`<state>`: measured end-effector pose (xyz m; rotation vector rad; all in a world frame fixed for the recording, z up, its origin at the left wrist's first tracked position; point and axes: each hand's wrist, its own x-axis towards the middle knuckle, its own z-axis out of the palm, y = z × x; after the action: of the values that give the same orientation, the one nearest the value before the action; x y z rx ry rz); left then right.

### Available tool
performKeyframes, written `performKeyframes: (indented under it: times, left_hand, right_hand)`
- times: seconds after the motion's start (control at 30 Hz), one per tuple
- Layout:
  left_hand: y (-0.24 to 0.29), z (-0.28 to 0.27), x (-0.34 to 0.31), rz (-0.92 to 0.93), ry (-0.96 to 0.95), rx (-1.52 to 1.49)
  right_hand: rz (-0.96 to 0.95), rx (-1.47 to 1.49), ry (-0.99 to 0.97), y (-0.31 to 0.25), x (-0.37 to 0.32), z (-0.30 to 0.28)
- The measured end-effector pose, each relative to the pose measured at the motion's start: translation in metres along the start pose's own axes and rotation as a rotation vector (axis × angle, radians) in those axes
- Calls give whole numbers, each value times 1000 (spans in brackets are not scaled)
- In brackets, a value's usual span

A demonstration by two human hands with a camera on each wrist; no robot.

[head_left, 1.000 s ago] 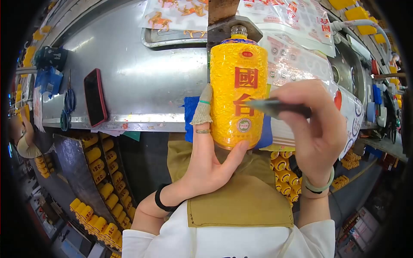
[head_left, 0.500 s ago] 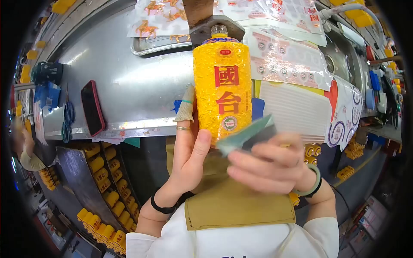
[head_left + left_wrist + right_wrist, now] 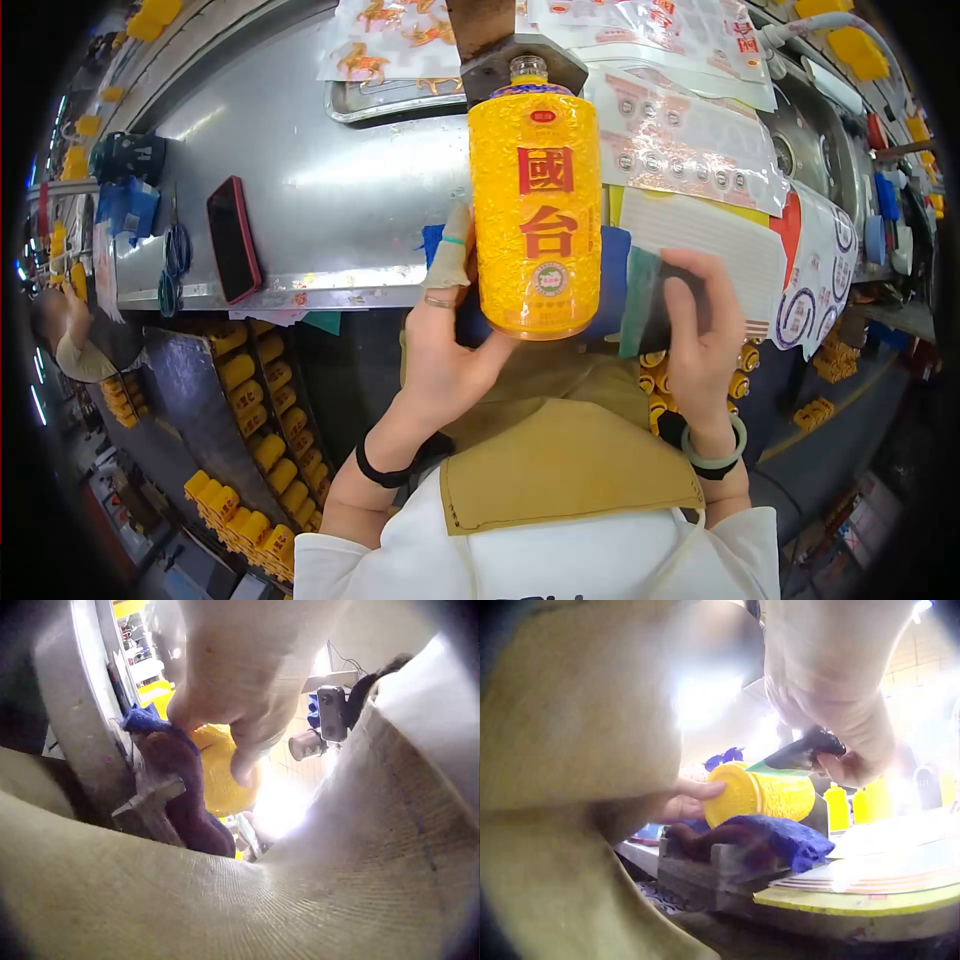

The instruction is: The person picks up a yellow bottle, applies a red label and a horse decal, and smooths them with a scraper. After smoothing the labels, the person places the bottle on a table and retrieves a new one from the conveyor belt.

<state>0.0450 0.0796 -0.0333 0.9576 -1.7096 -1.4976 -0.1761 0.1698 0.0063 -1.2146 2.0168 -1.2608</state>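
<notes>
Far left and below the bench, I see rows of small yellow bottles point(image 3: 262, 445) packed in a slanted tray. Above them a slim dark phone with a red rim point(image 3: 233, 240) lies flat on the brushed steel bench point(image 3: 340, 190). My left hand point(image 3: 447, 350) grips the yellow bottle point(image 3: 537, 215) from its left side. The thumb is hooked under the base, and the index finger, in a cloth sleeve, runs up the wall. The bottle is a fat cylinder with a finely pebbled skin, red characters down its front and a round seal low down. It lies on a blue cloth point(image 3: 612, 270) at the bench's near edge, its clear neck up against a grey block point(image 3: 515, 55). Just right of it, my right hand point(image 3: 700, 335) pinches a thin green card point(image 3: 638, 303), whose long edge stands against the bottle's lower right flank. Half a second ago that hand and card were in front of the bottle's base; now they sit beside it. The left hand has barely shifted. The hands are apart, with the bottle between them. Glossy label sheets point(image 3: 690, 140) crowd the bench to the right and behind. The bare steel between phone and bottle is the roomiest patch, and the base overhangs the near edge.
</notes>
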Motion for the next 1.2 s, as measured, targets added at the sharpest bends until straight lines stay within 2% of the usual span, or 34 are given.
performKeyframes:
  times: [0.03, 0.07, 0.13, 0.27, 0.33, 0.4, 0.47, 0.53, 0.67, 0.73, 0.8, 0.87, 0.9, 0.93, 1.0, 1.07, 1.1, 1.13, 1.2]
  left_hand:
    - [2, 3, 0, 55, 90, 132]
    - [6, 4, 0, 56, 92, 131]
    - [16, 7, 1, 158, 107, 259]
    - [21, 9, 4, 208, 125, 289]
    - [20, 9, 2, 234, 147, 337]
    - [19, 10, 1, 231, 146, 326]
    - [19, 11, 2, 234, 140, 313]
    - [19, 11, 1, 229, 152, 336]
    - [12, 6, -1, 258, 121, 476]
    - [5, 3, -3, 177, 107, 355]
    - [1, 4, -1, 193, 89, 335]
    - [-7, 6, -3, 133, 110, 130]
    - [-6, 5, -3, 134, 105, 135]
    - [-3, 4, -2, 171, 121, 216]
    - [4, -1, 0, 211, 136, 299]
    - [11, -6, 3, 558, 159, 760]
    - [14, -2, 2, 603, 165, 907]
    - [13, -3, 4, 605, 160, 905]
    - [12, -7, 15, 824, -12, 1084]
  right_hand:
    - [35, 51, 1, -10, 0, -3]
    - [33, 50, 1, -13, -2, -3]
    - [-123, 43, -32, -19, -7, -3]
    - [-169, 21, -145, -33, -10, 6]
    - [-159, 62, -134, -36, -11, 14]
    - [-263, -24, -160, -46, -9, 19]
    - [-207, 28, -162, -51, -10, 25]
    - [-258, -27, -123, -50, -10, 26]
    - [-97, -20, -10, -23, -25, 21]
    - [-94, -11, 9, -11, -26, 22]
    - [-101, -63, -9, -3, -22, 22]
    - [-96, -94, -34, -3, -20, 23]
    - [-39, -44, -20, -4, -20, 23]
    - [20, 6, -7, -5, -20, 22]
    - [-4, 30, 19, -2, -14, 18]
    - [15, 79, 38, 3, -10, 13]
    - [47, 165, 56, 7, -10, 15]
    - [51, 164, 61, 5, -8, 14]
    - [100, 204, 38, -3, -2, 13]
